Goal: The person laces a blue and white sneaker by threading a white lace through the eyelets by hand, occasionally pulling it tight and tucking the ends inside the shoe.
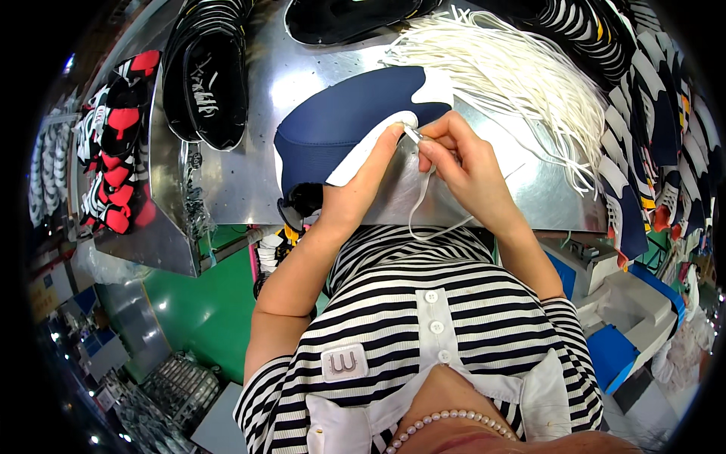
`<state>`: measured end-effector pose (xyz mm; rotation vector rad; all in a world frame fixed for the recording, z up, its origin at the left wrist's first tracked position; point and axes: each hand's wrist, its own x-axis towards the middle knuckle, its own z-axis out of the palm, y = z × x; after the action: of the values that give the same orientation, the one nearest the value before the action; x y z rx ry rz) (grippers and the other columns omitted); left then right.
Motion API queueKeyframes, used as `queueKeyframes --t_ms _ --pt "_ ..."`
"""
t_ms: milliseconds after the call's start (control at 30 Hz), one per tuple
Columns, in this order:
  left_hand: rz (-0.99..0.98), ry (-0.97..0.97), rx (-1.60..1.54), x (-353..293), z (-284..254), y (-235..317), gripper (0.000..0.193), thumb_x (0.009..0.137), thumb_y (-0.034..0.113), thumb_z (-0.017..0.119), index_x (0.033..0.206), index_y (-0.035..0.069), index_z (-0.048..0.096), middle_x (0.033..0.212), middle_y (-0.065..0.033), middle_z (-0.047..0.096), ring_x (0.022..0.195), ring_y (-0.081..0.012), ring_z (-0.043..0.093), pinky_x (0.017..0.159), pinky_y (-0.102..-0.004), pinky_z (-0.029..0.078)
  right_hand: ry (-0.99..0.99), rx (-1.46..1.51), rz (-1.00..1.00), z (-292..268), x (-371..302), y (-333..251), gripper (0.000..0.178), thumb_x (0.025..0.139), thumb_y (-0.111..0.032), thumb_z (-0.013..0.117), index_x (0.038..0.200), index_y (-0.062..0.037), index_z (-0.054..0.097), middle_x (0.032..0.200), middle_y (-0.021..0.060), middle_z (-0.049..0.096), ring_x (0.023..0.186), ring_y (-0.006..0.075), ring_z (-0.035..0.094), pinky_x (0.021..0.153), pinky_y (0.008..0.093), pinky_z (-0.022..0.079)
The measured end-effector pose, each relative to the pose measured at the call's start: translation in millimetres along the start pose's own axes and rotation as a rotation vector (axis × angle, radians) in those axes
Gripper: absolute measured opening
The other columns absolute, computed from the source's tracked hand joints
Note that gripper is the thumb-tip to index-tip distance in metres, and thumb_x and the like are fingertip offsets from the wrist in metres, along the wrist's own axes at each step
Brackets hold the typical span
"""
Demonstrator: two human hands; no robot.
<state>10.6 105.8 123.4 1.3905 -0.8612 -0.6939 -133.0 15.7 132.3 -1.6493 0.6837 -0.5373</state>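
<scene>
A navy shoe upper [340, 106] with white panels lies over the metal table in front of me. My left hand [359, 181] grips its near white edge, thumb on top and fingers hidden beneath the upper. Close by, my right hand [469, 163] pinches the end of a white shoelace [418, 208] between thumb and fingers, right at the white edge. A small shiny piece shows at the fingertips, too small to make out. From there the lace loops down toward my striped shirt. Whether its tip passes through the upper I cannot tell.
A heap of white shoelaces [499, 68] spreads over the metal table [560, 208] at the back right. Stacked black uppers [215, 91] stand at the left, with red, black and white uppers [121, 159] beyond. Navy and white uppers [658, 129] line the right side.
</scene>
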Motion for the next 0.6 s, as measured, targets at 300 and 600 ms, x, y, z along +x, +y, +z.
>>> queueKeyframes --t_ms 300,600 --pt "-0.107 -0.099 0.18 -15 2 -10 0.026 0.097 0.016 0.059 0.114 -0.002 0.064 0.105 -0.0095 0.068 0.095 -0.0187 0.064 0.085 -0.0294 0.049 -0.04 0.132 0.246 0 2 6 0.009 0.097 -0.013 0.055 0.097 -0.0043 0.053 0.07 0.0013 0.061 0.054 0.0031 0.042 0.048 0.0178 0.033" --pt "-0.402 -0.155 -0.078 -23 -8 -26 0.046 0.102 0.029 0.049 0.126 -0.009 0.055 0.118 -0.0157 0.064 0.106 -0.0207 0.06 0.099 -0.0343 0.043 -0.036 -0.156 0.03 6 5 23 0.014 0.093 -0.011 0.057 0.099 -0.0013 0.05 0.068 0.0048 0.063 0.056 0.0111 0.055 0.049 0.0247 0.04"
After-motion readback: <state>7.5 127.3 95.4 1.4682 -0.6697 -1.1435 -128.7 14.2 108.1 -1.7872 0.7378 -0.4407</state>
